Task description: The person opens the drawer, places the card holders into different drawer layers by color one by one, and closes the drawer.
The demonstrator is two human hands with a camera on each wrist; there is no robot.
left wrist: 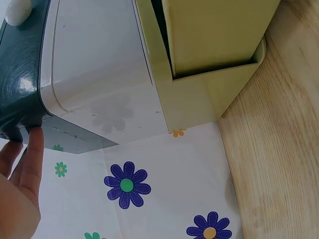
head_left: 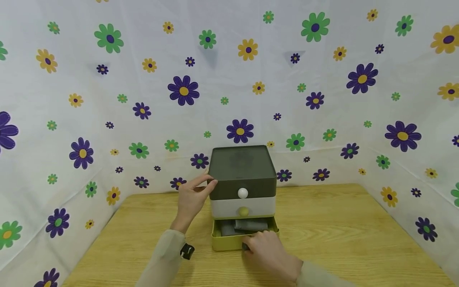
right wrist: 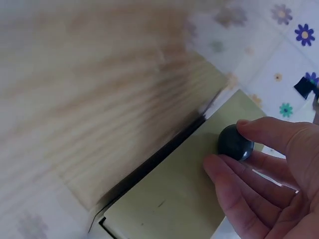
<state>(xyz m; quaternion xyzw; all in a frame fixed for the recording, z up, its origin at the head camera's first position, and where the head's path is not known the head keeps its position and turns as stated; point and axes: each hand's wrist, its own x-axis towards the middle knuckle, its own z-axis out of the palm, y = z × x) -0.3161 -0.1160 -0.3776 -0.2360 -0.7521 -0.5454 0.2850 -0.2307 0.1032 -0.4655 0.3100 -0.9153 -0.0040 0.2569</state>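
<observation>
A small three-tier drawer box (head_left: 242,187) stands on the table, with a dark green top tier, a white middle tier and a yellow-green bottom tier. Its bottom drawer (head_left: 229,242) is pulled partway out, and grey rolled or folded items (head_left: 251,224) lie inside. My right hand (head_left: 267,251) pinches that drawer's dark round knob (right wrist: 233,143) between thumb and fingers. At the upper left front corner, my left hand (head_left: 191,199) touches the dark top tier (left wrist: 22,84) with fairly straight fingers. Both upper drawers are closed.
The wooden table (head_left: 340,231) extends to both sides of the box. White cloth (head_left: 222,115) printed with flowers hangs behind and at both sides. A white knob (head_left: 242,193) and a yellow-green knob (head_left: 243,211) stick out from the upper drawers. A black band (head_left: 187,251) is at the left sleeve.
</observation>
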